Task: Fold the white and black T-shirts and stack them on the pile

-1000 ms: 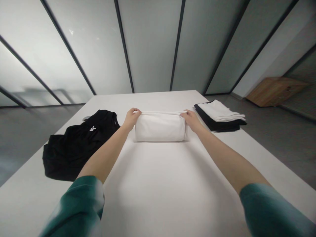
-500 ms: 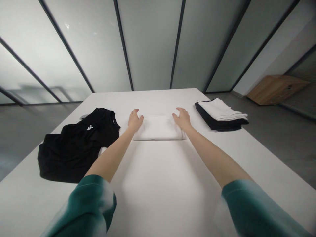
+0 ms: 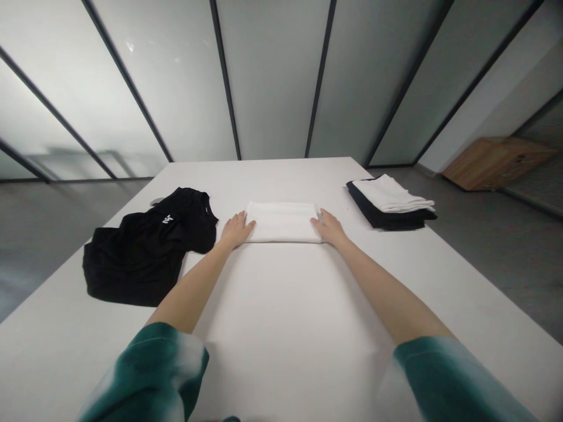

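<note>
A folded white cloth (image 3: 284, 224) lies flat on the white table (image 3: 281, 305), between my two hands. My left hand (image 3: 236, 230) touches its left edge, thumb on the cloth and fingers apart. At the opposite edge, my right hand (image 3: 329, 227) has its thumb on top and its fingers along the side, also apart. Neither hand is closed round the fabric. To the left is a rumpled black garment (image 3: 145, 252) with a small white logo, partly over something white.
At the table's right edge, folded white fabric (image 3: 391, 194) lies on folded black fabric (image 3: 382, 218). A small grey object (image 3: 156, 201) shows behind the black garment. Beyond the table are frosted panels (image 3: 272, 76) and a wooden cabinet (image 3: 488, 164) on the right.
Both hands have come down to the side edges of the white cloth; my left hand moved a little left and nearer. The view has shifted slightly.
</note>
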`<state>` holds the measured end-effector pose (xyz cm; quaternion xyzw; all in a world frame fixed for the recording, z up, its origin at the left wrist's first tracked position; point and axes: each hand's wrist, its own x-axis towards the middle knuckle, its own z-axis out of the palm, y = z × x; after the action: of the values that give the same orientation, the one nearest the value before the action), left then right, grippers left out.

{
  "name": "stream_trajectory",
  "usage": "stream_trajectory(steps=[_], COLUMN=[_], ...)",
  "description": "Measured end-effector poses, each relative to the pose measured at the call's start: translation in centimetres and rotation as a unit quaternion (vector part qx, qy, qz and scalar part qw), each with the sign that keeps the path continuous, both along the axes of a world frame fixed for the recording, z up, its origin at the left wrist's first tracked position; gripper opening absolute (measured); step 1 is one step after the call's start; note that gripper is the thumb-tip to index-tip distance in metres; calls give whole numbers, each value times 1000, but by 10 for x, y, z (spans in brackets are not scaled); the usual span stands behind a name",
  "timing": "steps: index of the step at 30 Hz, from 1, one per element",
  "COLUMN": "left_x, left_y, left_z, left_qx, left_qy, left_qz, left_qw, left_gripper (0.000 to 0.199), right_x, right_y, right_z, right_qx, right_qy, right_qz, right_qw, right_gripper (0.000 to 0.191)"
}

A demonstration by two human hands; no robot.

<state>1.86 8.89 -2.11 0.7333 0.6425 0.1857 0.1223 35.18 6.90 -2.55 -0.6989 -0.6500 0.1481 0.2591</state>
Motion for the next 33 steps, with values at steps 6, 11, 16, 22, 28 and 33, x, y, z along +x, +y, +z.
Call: stream_trajectory(steps=[6, 11, 16, 22, 28, 33], left_x=[-10, -10, -9, -11, -10, -6], left_y=[-16, -15, -14, -14, -15, -18], left_z=[-1, -2, -5, -6, -5, 0], left_qx=[30, 59, 68, 65, 71, 60], left_qy=[-61, -21, -19, -31, -16, 5], left_qz=[16, -13, -13, -13, -10, 1], left_qw=[998, 998, 997, 997, 997, 998], left_gripper=[46, 42, 40, 39, 39, 43], right_x=[5, 2, 0, -2, -20, -32], right_y=[-11, -14, -26, -30, -24, -16], right_z=[-9, -3, 9, 10, 6, 16], right_qx=[52, 46, 17, -5, -16, -60], right_qy=[64, 16, -75, -83, -45, 155], right_qz=[-35, -57, -126, -124, -110, -96], right_qw=[996, 997, 989, 989, 993, 981], right_gripper=[44, 44, 53, 57, 52, 50])
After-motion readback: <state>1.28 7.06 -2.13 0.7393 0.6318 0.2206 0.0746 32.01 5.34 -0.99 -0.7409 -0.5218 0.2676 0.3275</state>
